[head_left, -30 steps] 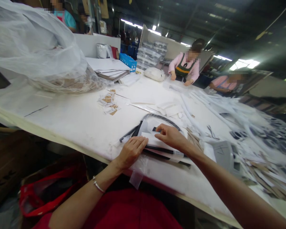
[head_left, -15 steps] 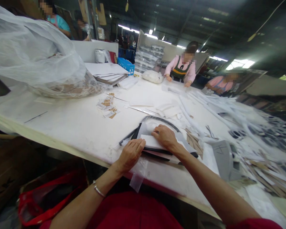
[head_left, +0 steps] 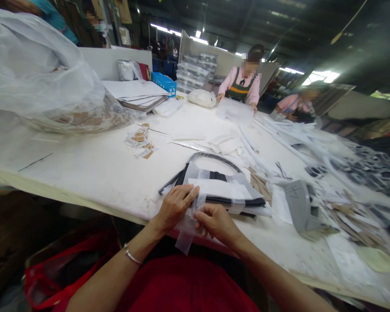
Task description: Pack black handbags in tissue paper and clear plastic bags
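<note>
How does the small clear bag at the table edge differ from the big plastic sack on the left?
The small bag is flat and looks empty; the sack is bulging, with brown pieces at its bottom. The small bag hangs over the table edge under the left hand, pinched by the right hand; the sack sits untouched. Both are see-through plastic.

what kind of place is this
Probably a factory packing or assembly floor: a long white worktable strewn with white strips, other people working along it, stacks of bagged goods behind, and the right hand pinching a clear sleeve.
</note>
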`<move>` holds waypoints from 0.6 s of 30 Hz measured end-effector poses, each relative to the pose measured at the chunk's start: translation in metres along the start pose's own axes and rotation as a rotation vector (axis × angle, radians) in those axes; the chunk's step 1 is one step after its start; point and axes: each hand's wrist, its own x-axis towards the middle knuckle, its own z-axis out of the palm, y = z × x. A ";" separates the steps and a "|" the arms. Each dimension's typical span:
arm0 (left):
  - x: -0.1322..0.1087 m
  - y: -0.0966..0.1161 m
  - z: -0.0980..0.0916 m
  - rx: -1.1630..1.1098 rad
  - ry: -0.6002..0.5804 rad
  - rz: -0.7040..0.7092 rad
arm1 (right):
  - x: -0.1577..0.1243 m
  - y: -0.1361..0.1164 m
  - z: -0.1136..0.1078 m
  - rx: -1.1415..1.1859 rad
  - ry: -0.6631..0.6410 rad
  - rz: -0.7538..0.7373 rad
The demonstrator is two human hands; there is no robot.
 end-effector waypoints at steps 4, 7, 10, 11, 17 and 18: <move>-0.001 -0.001 0.003 0.006 -0.011 -0.010 | -0.015 0.017 -0.003 -0.065 -0.059 -0.124; 0.001 -0.002 0.004 -0.011 -0.020 -0.028 | -0.031 0.024 -0.015 -0.454 0.035 -0.422; 0.006 -0.003 0.000 -0.029 -0.081 -0.034 | -0.037 0.037 -0.015 -0.876 0.102 -0.687; 0.007 -0.003 -0.002 -0.031 -0.099 -0.035 | -0.035 0.042 -0.012 -0.964 0.110 -0.739; 0.016 -0.009 0.000 -0.028 -0.115 -0.029 | -0.011 0.068 0.011 -0.938 0.243 -0.875; 0.017 -0.008 0.001 -0.016 -0.115 -0.033 | -0.011 0.069 0.013 -0.881 0.255 -0.901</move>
